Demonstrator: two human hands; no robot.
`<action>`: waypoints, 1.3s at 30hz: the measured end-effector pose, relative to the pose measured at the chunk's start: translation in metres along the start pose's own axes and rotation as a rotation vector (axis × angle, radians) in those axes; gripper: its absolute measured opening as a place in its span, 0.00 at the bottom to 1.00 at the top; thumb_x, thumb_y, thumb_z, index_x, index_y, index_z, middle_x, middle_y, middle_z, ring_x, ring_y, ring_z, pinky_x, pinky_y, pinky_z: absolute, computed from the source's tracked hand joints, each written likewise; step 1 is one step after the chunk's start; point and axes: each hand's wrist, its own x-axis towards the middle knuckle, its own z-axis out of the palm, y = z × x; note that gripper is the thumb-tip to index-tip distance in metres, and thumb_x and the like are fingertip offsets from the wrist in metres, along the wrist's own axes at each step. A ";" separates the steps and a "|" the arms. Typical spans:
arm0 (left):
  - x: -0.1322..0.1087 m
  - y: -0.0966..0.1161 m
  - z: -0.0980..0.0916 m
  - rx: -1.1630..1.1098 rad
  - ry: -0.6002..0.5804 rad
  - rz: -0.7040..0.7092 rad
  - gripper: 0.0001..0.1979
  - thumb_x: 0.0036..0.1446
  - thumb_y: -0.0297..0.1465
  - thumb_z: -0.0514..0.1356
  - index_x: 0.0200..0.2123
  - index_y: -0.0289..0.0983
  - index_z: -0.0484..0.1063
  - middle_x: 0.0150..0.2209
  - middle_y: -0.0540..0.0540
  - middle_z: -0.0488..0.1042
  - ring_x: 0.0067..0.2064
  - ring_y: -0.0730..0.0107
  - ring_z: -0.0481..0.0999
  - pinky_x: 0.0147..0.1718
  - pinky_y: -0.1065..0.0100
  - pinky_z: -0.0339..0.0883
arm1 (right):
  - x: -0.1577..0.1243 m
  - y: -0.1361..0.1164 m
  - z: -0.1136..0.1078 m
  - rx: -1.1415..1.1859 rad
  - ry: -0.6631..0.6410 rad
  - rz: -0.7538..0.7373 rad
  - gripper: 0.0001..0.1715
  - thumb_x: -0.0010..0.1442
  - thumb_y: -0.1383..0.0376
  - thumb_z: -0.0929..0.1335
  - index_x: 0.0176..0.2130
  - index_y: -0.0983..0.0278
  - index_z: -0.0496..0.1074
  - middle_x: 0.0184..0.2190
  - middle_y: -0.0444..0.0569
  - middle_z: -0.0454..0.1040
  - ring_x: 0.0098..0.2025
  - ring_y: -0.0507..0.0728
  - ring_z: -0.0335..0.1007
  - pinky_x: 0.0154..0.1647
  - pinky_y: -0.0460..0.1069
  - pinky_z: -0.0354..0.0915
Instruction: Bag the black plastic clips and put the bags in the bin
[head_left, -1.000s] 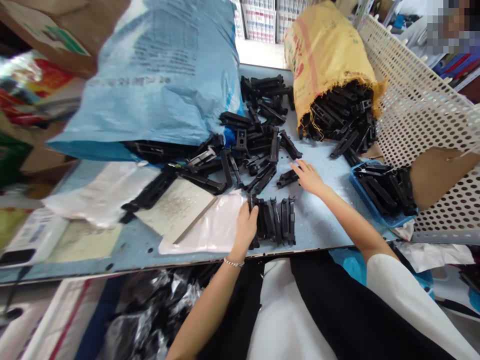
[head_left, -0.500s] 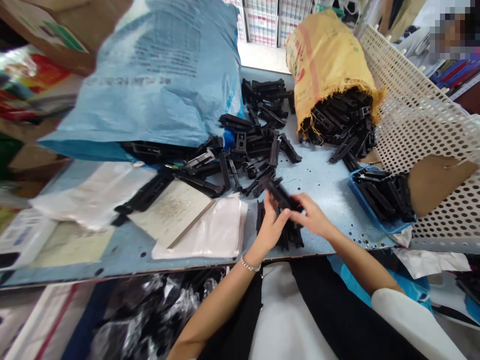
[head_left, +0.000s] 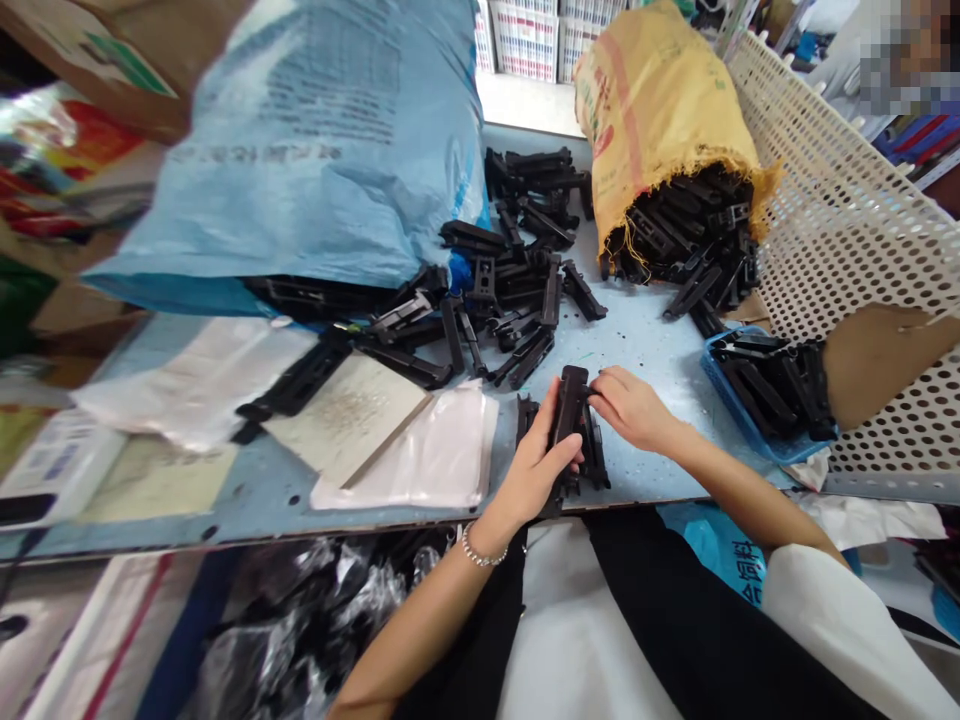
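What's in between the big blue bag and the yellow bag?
A loose heap of black parts lies on the blue table between the big blue bag and the yellow bag, as the head view shows.

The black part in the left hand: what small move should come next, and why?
Probably lower the black part onto the table beside the similar parts: the left hand grips it just over them, and the right hand is close to its far end, so both could guide it down.
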 end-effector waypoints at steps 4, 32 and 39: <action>-0.004 0.000 -0.008 0.049 0.035 0.008 0.44 0.63 0.44 0.62 0.74 0.49 0.43 0.56 0.41 0.73 0.37 0.66 0.76 0.37 0.62 0.77 | 0.003 -0.003 0.014 0.576 -0.205 0.300 0.31 0.70 0.40 0.52 0.32 0.60 0.61 0.23 0.41 0.60 0.23 0.51 0.55 0.24 0.47 0.56; 0.014 0.010 -0.021 -0.256 0.272 -0.121 0.37 0.62 0.43 0.61 0.71 0.43 0.54 0.45 0.44 0.79 0.40 0.60 0.80 0.40 0.58 0.78 | -0.005 -0.017 0.040 0.125 -0.245 0.057 0.33 0.71 0.41 0.54 0.36 0.63 0.69 0.30 0.48 0.72 0.33 0.55 0.67 0.35 0.50 0.64; 0.008 0.015 -0.023 -0.126 0.313 0.010 0.32 0.62 0.42 0.61 0.66 0.42 0.59 0.50 0.43 0.76 0.51 0.59 0.77 0.54 0.56 0.71 | -0.018 -0.039 0.052 0.002 -0.338 -0.022 0.18 0.73 0.57 0.59 0.36 0.63 0.68 0.34 0.52 0.73 0.38 0.58 0.69 0.41 0.53 0.66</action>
